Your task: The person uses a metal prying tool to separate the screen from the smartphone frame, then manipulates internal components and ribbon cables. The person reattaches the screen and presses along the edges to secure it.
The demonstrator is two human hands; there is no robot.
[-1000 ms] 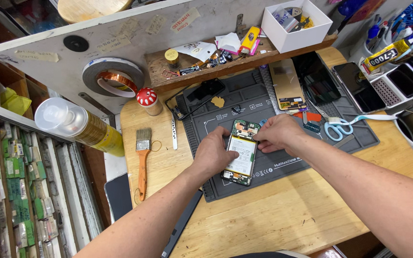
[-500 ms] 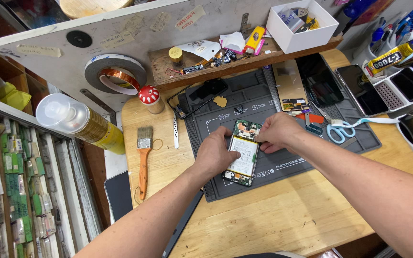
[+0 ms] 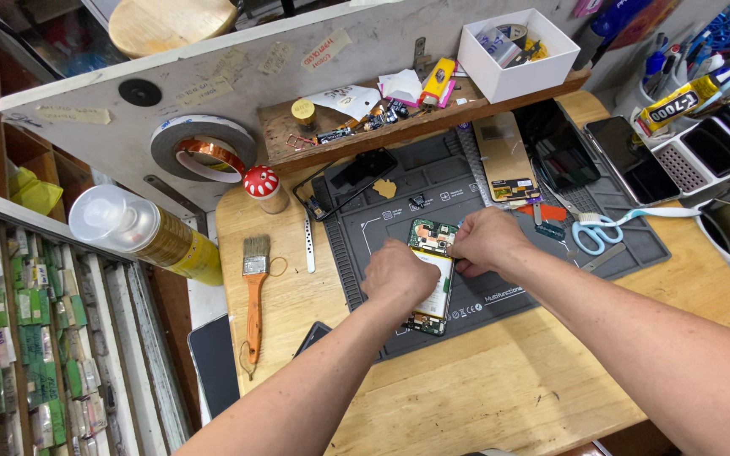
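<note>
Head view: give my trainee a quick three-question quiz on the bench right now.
1. True or false: both hands touch the opened phone on the grey mat.
2. Which tool lies on the wood beside the mat, on the left hand side: A scissors, B brush, C hammer?
3. What lies on the mat just beyond the right hand?

Key: 1 true; 2 B, the brush; 3 the blue-handled scissors.

Single head-worn view, looking steeply down and forward over the wooden bench (image 3: 500, 388). Close range: both forearms enter from the bottom edge. Grey work mat (image 3: 433, 194) sits mid-frame; shelving fills the left edge.
</note>
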